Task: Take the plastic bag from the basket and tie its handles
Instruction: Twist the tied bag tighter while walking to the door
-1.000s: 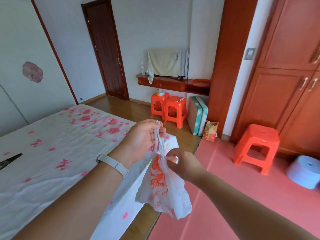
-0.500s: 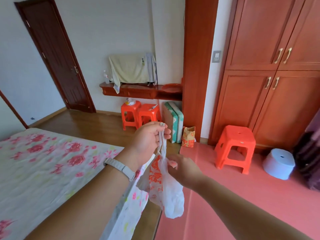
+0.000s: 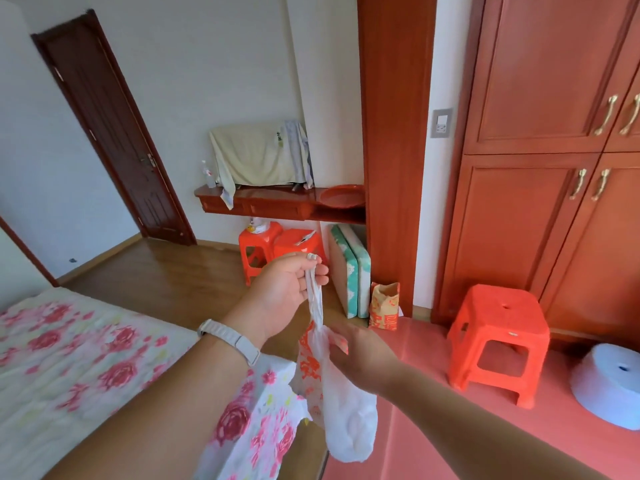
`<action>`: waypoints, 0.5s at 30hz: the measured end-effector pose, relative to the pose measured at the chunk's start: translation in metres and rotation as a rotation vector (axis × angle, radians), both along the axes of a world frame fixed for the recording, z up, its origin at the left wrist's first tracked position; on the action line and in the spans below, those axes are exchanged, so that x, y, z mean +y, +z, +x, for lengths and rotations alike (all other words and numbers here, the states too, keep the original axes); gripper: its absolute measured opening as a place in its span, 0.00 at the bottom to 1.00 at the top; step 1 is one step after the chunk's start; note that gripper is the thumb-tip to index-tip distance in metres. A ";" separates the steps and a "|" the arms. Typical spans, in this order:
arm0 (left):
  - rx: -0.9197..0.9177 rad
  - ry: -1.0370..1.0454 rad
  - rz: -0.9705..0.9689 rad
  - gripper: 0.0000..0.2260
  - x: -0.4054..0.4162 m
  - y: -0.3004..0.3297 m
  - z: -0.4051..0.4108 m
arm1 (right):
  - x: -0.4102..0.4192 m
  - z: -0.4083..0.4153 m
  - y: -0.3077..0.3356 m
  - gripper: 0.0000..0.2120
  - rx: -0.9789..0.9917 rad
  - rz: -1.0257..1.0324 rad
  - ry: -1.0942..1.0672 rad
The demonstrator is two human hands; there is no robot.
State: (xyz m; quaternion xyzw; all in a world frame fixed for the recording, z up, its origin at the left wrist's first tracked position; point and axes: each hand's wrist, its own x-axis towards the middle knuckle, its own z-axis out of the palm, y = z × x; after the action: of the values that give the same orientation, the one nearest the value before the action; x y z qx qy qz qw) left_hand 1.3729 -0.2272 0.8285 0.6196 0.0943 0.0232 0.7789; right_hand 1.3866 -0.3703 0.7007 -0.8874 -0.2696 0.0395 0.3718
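Wooden wardrobe (image 3: pixel 540 188) and a flower-print bed (image 3: pixel 69 368) frame a person holding a white plastic bag (image 3: pixel 341 410) in mid-air over the floor. Left hand (image 3: pixel 287 292) pinches the gathered handles (image 3: pixel 317 299) from above; right hand (image 3: pixel 360 355) grips the bag's neck just below.

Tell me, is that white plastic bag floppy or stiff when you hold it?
Probably floppy: the plastic bag hangs limp below the left hand, its handles bunched thin. It looks light, since it sags only slightly. The right hand pinching its neck suggests it crumples easily.
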 end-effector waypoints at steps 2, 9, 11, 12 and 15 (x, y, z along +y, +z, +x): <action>-0.017 0.021 0.016 0.07 -0.006 0.006 0.030 | -0.006 0.035 0.008 0.10 -0.010 0.000 0.018; -0.012 0.035 0.089 0.06 -0.007 0.011 0.116 | -0.002 0.123 0.027 0.05 0.022 0.013 0.058; -0.019 0.051 0.081 0.06 -0.002 0.011 0.141 | 0.005 0.151 0.027 0.05 0.032 0.005 0.056; -0.020 0.061 0.075 0.06 0.003 0.009 0.155 | 0.009 0.165 0.025 0.05 0.041 0.003 0.051; -0.012 0.081 0.055 0.06 0.019 -0.001 0.196 | 0.024 0.205 0.017 0.06 0.087 -0.012 0.056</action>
State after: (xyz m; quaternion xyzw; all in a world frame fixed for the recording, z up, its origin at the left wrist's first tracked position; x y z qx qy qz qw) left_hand 1.5692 -0.2086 0.8278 0.6365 0.1137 0.0609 0.7605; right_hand 1.5917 -0.3467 0.7175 -0.8792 -0.2774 0.0902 0.3768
